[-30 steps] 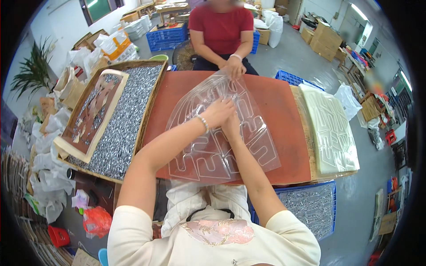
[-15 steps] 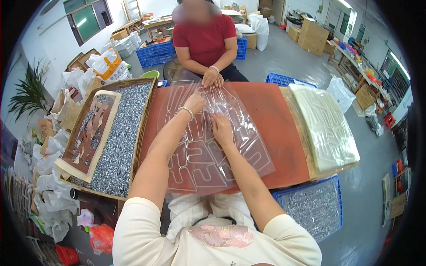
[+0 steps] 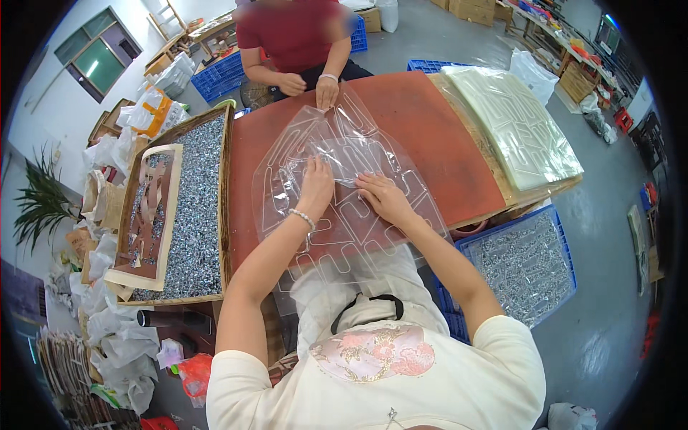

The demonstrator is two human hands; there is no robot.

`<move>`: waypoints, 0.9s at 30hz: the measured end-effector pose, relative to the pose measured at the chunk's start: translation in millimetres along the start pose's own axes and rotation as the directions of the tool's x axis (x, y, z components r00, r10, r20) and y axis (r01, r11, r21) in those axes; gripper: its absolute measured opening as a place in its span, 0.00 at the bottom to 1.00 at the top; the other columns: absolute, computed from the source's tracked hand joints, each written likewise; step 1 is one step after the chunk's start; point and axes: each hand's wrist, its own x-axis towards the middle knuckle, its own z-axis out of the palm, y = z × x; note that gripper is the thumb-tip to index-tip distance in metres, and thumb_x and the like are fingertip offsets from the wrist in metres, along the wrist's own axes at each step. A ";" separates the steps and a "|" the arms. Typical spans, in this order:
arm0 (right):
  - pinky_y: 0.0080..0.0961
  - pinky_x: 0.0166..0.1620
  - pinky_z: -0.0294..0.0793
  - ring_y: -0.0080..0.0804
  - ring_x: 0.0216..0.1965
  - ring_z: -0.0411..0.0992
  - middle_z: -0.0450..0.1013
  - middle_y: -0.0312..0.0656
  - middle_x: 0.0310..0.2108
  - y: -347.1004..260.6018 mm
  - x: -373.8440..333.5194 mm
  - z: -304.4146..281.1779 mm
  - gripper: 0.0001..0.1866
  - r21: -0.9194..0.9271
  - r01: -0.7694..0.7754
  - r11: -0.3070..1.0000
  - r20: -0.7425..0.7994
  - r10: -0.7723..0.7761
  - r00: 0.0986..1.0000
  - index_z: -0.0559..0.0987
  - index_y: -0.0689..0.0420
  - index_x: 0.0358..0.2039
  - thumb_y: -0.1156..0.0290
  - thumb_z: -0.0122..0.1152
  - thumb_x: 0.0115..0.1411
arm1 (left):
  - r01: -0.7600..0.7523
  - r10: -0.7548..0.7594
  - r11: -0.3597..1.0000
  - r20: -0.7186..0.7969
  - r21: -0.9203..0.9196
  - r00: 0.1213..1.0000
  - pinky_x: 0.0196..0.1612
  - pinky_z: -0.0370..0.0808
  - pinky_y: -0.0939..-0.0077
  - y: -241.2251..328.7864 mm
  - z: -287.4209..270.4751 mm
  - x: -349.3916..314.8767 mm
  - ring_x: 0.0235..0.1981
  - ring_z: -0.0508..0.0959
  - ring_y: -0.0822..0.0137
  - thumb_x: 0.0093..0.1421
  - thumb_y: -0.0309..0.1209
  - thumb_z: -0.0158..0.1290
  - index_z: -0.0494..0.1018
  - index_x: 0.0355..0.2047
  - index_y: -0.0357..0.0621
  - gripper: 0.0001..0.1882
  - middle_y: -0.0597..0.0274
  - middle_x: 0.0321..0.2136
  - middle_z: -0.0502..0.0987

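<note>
A clear plastic sheet [image 3: 287,197] with raised, line-shaped outlines lies on the red-brown tabletop [image 3: 401,118], its near edge hanging past the table toward my lap. My left hand [image 3: 317,188], a beaded bracelet on its wrist, rests on the sheet with fingers stretched forward. To its right, my right hand [image 3: 387,198] lies on the sheet, fingers apart. Between and beyond my hands the film is creased and shiny. Across the table, a person's hand [image 3: 327,92] touches the sheet's far tip; that person's other hand [image 3: 292,84] is off it.
On the left stands a wooden tray [image 3: 226,186] of glittery small pieces, with a framed brown cutout panel [image 3: 172,193] on them. A stack of clear moulded sheets [image 3: 516,125] sits at the table's right end. Below it is a blue crate [image 3: 570,247] of silvery packed pieces.
The sheet has shifted toward me, and its far end has narrowed and bunched. My left hand has come nearer. The other person's hands, together before, are now apart. My view has tilted down.
</note>
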 end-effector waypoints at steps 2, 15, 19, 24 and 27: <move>0.40 0.62 0.63 0.41 0.56 0.70 0.76 0.44 0.48 -7.4 3.3 3.6 0.15 0.001 -0.046 0.999 -0.078 0.046 0.996 0.80 0.58 0.47 0.65 0.56 0.63 | 0.008 0.010 0.986 0.105 -0.165 0.994 0.64 0.58 0.54 -15.4 -9.1 13.4 0.59 0.69 0.54 0.59 0.30 0.46 0.72 0.50 0.31 0.20 0.46 0.50 0.75; 0.40 0.59 0.67 0.42 0.51 0.73 0.78 0.47 0.44 -16.1 13.8 -0.6 0.14 -0.063 -0.004 0.998 -0.225 -0.010 0.974 0.79 0.60 0.45 0.69 0.58 0.61 | -0.097 0.135 0.966 -0.151 0.241 0.979 0.63 0.60 0.60 -90.5 16.9 134.9 0.58 0.68 0.59 0.59 0.32 0.48 0.75 0.53 0.46 0.21 0.55 0.52 0.74; 0.40 0.58 0.67 0.41 0.51 0.74 0.78 0.46 0.43 -22.3 -6.4 3.9 0.13 -0.048 -0.030 0.998 -0.215 0.019 0.976 0.80 0.59 0.45 0.69 0.59 0.61 | -0.137 0.112 0.981 0.173 0.140 0.979 0.64 0.59 0.61 -116.1 35.1 109.9 0.58 0.69 0.59 0.60 0.35 0.47 0.81 0.44 0.47 0.17 0.55 0.51 0.76; 0.40 0.61 0.65 0.40 0.51 0.73 0.78 0.43 0.44 -3.8 0.8 -12.1 0.11 0.101 -0.106 0.989 -0.199 0.124 0.972 0.82 0.57 0.42 0.68 0.56 0.63 | -0.009 0.094 0.974 0.369 -0.226 0.925 0.64 0.61 0.61 -114.8 -8.3 56.5 0.57 0.72 0.56 0.58 0.27 0.46 0.80 0.40 0.41 0.15 0.50 0.42 0.80; 0.39 0.63 0.62 0.39 0.52 0.73 0.78 0.43 0.45 1.6 8.4 -32.9 0.12 0.223 -0.119 0.968 -0.151 0.155 0.976 0.82 0.58 0.42 0.67 0.58 0.62 | 0.154 -0.153 0.987 -0.034 0.040 0.988 0.65 0.60 0.58 -87.1 31.8 -3.9 0.57 0.71 0.53 0.59 0.26 0.45 0.75 0.46 0.33 0.17 0.44 0.47 0.77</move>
